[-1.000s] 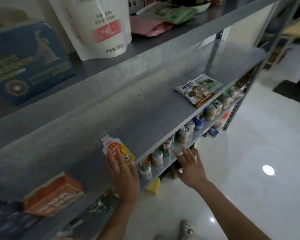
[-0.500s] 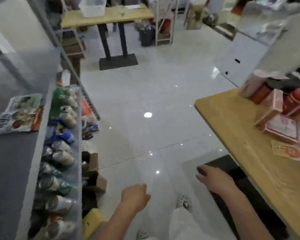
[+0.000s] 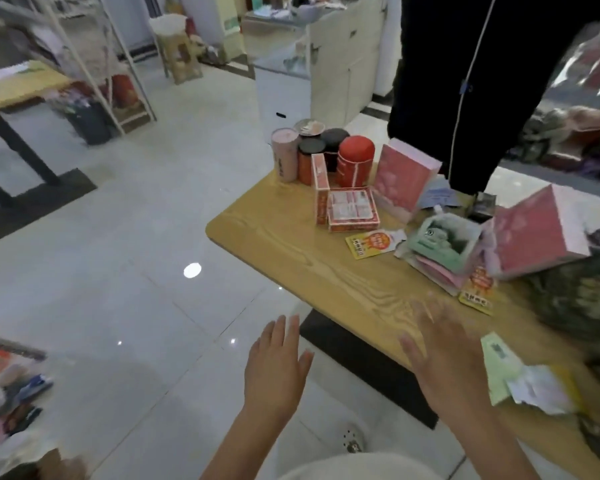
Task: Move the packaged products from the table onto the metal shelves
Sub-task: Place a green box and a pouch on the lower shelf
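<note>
The wooden table [image 3: 291, 244] carries the packaged products. Jars and a red canister [image 3: 355, 161] stand at its far corner, beside red boxes [image 3: 352, 209] and pink boxes [image 3: 404, 178]. A yellow sachet [image 3: 374, 242] lies flat near the middle, next to a green packet [image 3: 444, 237]. My right hand [image 3: 444, 355] hovers blurred over the table's near edge, fingers spread, holding nothing. My left hand [image 3: 278, 368] is raised over the floor left of the table, fingers straight and empty. The metal shelves show only as a blurred corner [image 3: 7, 386] at the lower left.
A person in dark trousers [image 3: 465, 91] stands at the table's far side. A second wooden table [image 3: 14, 84] and a white rack [image 3: 118, 64] stand at the back left. White tiled floor [image 3: 118, 271] lies between. A pale green packet [image 3: 499, 368] lies at the table's near right.
The view has swung from the shelves to the table. My left hand let go of the sachet on the shelf, and both hands now reach forward with fingers spread.
</note>
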`<state>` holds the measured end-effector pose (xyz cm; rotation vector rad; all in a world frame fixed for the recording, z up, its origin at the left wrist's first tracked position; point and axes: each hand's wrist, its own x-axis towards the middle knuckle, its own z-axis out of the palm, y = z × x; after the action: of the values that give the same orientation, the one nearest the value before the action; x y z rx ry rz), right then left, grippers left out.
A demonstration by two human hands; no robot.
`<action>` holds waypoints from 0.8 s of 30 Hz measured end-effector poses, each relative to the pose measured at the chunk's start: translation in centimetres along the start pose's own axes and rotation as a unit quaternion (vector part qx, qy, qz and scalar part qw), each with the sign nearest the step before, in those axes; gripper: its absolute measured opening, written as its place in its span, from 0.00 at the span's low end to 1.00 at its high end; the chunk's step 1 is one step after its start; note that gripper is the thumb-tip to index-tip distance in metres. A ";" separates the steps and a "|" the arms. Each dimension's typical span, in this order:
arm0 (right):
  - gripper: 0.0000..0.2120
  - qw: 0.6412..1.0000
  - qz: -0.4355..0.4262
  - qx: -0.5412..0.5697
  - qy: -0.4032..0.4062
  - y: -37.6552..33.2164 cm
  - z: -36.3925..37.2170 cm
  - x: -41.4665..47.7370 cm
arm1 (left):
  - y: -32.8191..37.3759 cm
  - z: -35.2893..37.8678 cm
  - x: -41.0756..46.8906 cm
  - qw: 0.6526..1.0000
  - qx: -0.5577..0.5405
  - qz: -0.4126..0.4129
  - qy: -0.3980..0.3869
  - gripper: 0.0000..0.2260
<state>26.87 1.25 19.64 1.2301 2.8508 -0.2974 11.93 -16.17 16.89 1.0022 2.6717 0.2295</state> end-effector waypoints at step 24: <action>0.32 0.949 0.290 0.094 -0.086 21.3 11.8 -3.3 | 23.7 16.2 9.4 0.862 0.148 0.433 -0.218 0.42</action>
<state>43.93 11.01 4.88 1.8899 2.2225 -0.6191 24.87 8.51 5.42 2.0221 1.7225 -0.2310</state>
